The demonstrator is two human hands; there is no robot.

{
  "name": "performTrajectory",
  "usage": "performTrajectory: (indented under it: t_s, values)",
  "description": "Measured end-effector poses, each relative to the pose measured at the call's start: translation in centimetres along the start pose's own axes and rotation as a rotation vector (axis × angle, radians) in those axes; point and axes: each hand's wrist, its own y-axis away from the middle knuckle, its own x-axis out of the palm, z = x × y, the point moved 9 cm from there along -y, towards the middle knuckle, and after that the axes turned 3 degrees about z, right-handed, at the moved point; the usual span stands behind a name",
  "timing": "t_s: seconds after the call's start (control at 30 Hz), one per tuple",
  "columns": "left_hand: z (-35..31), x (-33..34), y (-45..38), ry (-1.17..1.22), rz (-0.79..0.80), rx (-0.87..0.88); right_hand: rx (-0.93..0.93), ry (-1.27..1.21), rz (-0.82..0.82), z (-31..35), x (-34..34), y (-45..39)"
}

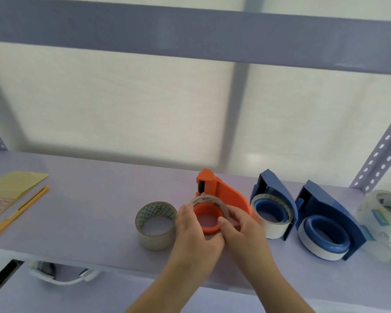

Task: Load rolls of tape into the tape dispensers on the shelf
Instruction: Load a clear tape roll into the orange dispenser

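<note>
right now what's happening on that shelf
A person is fitting a clear tape roll around the hub of the orange dispenser, left hand and right hand both on it. A loose roll stands beside it. Two blue dispensers to the right each already hold a roll.

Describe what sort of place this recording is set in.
Probably a storeroom or packing workstation. The work happens on a lavender slotted-angle metal shelf, with packing tape dispensers, spare tape rolls, a utility knife and an envelope laid out.
</note>
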Motion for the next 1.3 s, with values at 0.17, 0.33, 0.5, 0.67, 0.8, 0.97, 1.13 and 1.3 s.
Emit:
performTrajectory:
  t_s: [0.17,0.33,0.5,0.67,0.8,0.97,1.13,1.3]
  values:
    - [1.0,0.4,0.2,0.1,0.045,-0.12,0.013,0.095,0.034,0.0,0.8,-0.7]
    - [1.3,0.3,0.4,0.275,0.085,-0.163,0.015,0.181,-0.008,0.0,0.8,-1.2]
    - [0.5,-0.2,1.2,0.52,0.122,-0.192,0.02,0.103,-0.058,-0.4,-0.3,-0.7]
    - [1.2,-0.7,1.1,0.61,0.065,-0.263,-0.032,0.007,-0.075,-0.3,-0.8,0.1]
    - [2.0,0.1,1.5,0.567,0.072,-0.302,-0.06,-0.034,-0.064,-0.2,-0.7,0.5]
    - [1.4,1.0,2.0,0.815,0.172,-0.311,-0.117,-0.145,-0.069,0.2,-0.7,1.6]
    - [-1.2,0.4,1.9,1.003,0.444,-0.129,-0.19,-0.32,0.033,0.6,0.1,2.1]
    - [-2.7,0.5,3.0,0.959,0.583,-0.056,-0.215,-0.529,0.119,0.5,1.2,2.5]
